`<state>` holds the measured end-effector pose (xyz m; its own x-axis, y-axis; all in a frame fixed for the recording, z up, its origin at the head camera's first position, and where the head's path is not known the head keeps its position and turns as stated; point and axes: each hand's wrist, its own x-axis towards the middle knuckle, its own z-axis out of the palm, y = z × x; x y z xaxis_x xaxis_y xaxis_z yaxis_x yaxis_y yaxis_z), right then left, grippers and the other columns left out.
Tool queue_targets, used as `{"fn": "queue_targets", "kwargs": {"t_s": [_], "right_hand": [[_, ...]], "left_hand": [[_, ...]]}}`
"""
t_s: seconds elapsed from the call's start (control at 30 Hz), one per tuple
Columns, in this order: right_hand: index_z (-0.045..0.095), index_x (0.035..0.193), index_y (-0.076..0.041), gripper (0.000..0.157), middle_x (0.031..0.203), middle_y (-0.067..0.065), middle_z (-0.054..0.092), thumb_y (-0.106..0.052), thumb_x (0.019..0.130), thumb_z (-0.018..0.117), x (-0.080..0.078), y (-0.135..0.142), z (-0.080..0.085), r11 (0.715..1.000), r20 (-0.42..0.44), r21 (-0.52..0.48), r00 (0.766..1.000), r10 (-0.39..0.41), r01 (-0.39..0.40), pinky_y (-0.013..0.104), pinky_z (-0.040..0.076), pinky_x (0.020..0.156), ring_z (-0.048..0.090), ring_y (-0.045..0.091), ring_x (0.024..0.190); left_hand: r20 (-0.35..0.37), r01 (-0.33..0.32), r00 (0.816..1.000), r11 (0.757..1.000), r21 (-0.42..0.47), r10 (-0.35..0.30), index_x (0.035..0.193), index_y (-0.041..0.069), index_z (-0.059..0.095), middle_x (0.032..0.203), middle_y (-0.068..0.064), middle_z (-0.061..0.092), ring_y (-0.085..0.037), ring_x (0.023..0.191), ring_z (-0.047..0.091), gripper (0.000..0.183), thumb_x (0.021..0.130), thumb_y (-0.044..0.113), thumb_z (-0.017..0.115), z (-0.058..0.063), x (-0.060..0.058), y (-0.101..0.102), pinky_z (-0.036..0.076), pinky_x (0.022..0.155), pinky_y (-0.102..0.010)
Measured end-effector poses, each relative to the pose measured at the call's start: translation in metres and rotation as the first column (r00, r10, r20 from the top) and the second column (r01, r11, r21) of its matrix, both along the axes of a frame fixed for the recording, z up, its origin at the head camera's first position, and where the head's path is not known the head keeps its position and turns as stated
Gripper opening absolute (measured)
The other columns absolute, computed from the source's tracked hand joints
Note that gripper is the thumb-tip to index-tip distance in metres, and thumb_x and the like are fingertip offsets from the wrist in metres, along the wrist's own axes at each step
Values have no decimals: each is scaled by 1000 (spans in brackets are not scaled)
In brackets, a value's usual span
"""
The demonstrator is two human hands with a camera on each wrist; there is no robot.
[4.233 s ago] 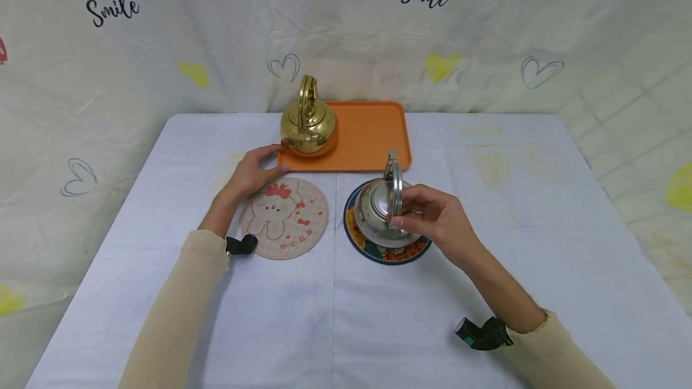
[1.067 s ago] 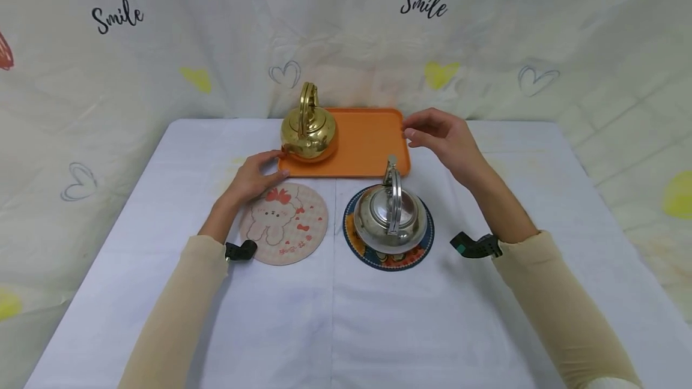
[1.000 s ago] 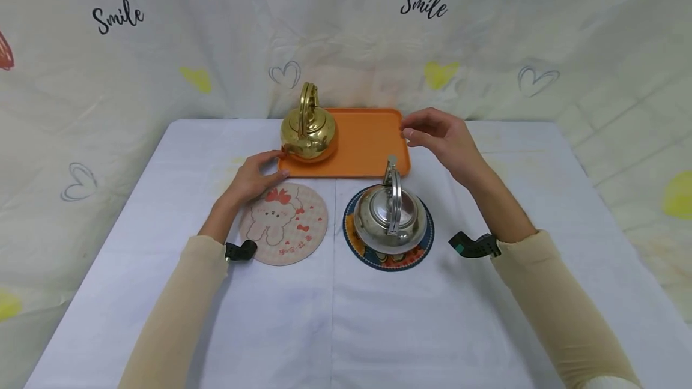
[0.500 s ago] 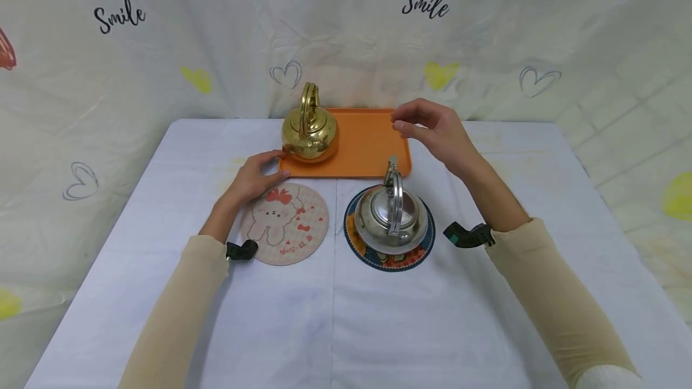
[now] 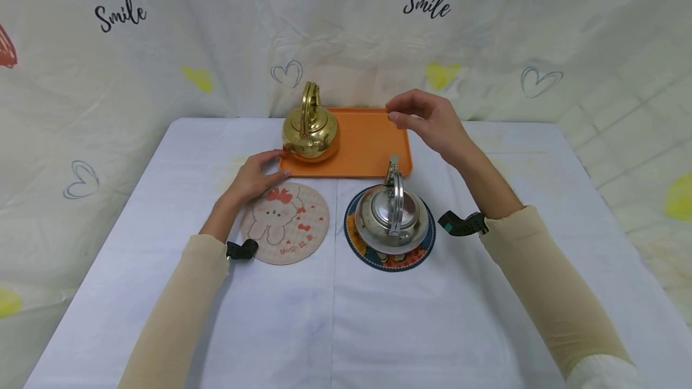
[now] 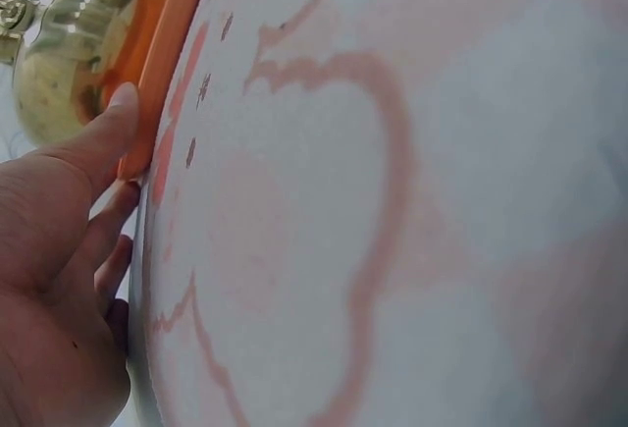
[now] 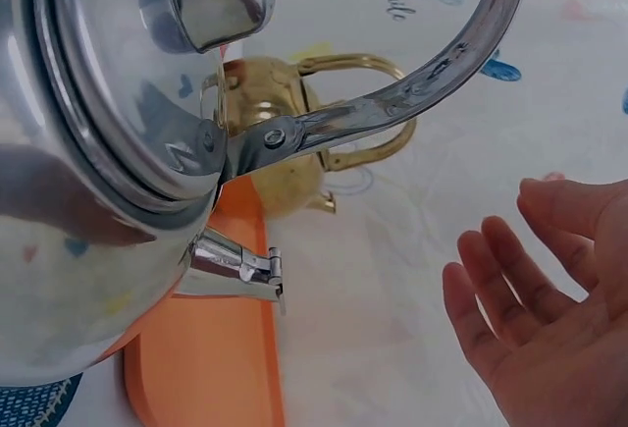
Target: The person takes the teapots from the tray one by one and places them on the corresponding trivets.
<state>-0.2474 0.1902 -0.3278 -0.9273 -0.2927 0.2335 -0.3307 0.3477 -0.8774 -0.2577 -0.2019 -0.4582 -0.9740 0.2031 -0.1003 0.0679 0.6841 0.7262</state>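
My left hand holds the front left corner of an orange tray, with the thumb at the front rim and the other fingers along the left side. On the tray's left part stands a gold kettle, its handle upright. My right hand, fingers loosely bent and holding nothing, hovers over the tray's back right corner. A silver kettle stands in front of the tray on a round dark-patterned mat. In the right wrist view the silver kettle looms large, apart from the right hand.
A round pink mat with a rabbit drawing lies left of the silver kettle, just in front of the tray. A white cloth covers the table, and a printed sheet hangs behind its back edge.
My right hand has let go of the silver kettle's handle, moved back to the tray's right edge, then risen and shifted left over its corner. The left hand, tray and kettles stay put.
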Motion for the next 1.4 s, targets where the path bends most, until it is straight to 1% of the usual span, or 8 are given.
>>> {"fn": "queue_targets", "kwargs": {"t_s": [0.2, 0.33, 0.53, 0.67, 0.83, 0.9, 1.1, 1.4], "right_hand": [[70, 124, -6, 26, 122, 11, 70, -18, 102, 69, -6, -4, 2, 1000, -10, 8, 1000, 28, -28, 17, 55, 94, 66, 16, 108], [70, 125, -6, 27, 125, 13, 69, -19, 102, 69, -7, -7, 5, 999, -9, 33, 999, 39, -38, 19, 53, 95, 66, 13, 109], [70, 126, -8, 28, 128, 13, 69, -21, 102, 68, -11, -11, 4, 997, -5, 69, 999, 37, -37, 22, 52, 97, 65, 11, 110], [69, 128, -7, 30, 130, 15, 68, -21, 102, 68, -13, -13, 3, 994, -5, 97, 999, 43, -43, 25, 52, 99, 64, 12, 112], [69, 128, -8, 29, 129, 10, 69, -20, 102, 68, -14, -16, 5, 989, -19, 136, 998, 51, -48, 31, 53, 104, 64, 13, 114], [69, 128, -9, 28, 128, 8, 70, -20, 102, 68, -14, -16, 6, 988, -25, 147, 998, 55, -51, 31, 53, 103, 64, 13, 114], [69, 128, -9, 27, 128, 12, 69, -18, 102, 67, -18, -19, 6, 987, -26, 145, 997, 70, -66, 24, 54, 98, 65, 13, 115], [69, 128, -7, 27, 129, 13, 69, -16, 102, 67, -26, -25, 9, 982, -37, 179, 996, 75, -68, 22, 55, 95, 65, 22, 118]], "left_hand": [[-8, 4, 1000, 1000, -3, -4, 153, 18, 53, 167, -8, 41, -32, 161, 26, 58, 100, 35, 70, 0, -1, -1, 18, 134, -55], [-7, -2, 1000, 1000, -6, 2, 153, 18, 52, 168, -8, 41, -32, 162, 25, 58, 100, 35, 70, 0, -1, -1, 18, 134, -56], [-4, -1, 1000, 1000, 2, 1, 153, 19, 53, 168, -7, 41, -32, 162, 25, 58, 100, 35, 70, -3, -2, -2, 17, 134, -55], [-4, -3, 1000, 1000, 3, 3, 153, 20, 53, 168, -7, 41, -32, 162, 25, 58, 100, 36, 70, -6, -3, -2, 17, 134, -55], [2, -6, 1000, 1000, 0, 6, 153, 21, 53, 168, -6, 40, -32, 162, 24, 58, 100, 38, 70, -7, -3, -3, 17, 134, -56], [3, -6, 1000, 1000, -6, 6, 153, 21, 52, 168, -6, 40, -32, 162, 24, 59, 100, 38, 70, -7, -3, -3, 17, 134, -56], [11, -5, 1000, 1000, -10, 5, 154, 20, 51, 168, -7, 39, -33, 162, 24, 60, 100, 37, 70, -7, -2, -3, 17, 134, -57], [3, -5, 1000, 1000, -1, 5, 154, 20, 52, 169, -7, 39, -32, 162, 24, 59, 100, 37, 69, -4, 0, -3, 17, 134, -57]]}}
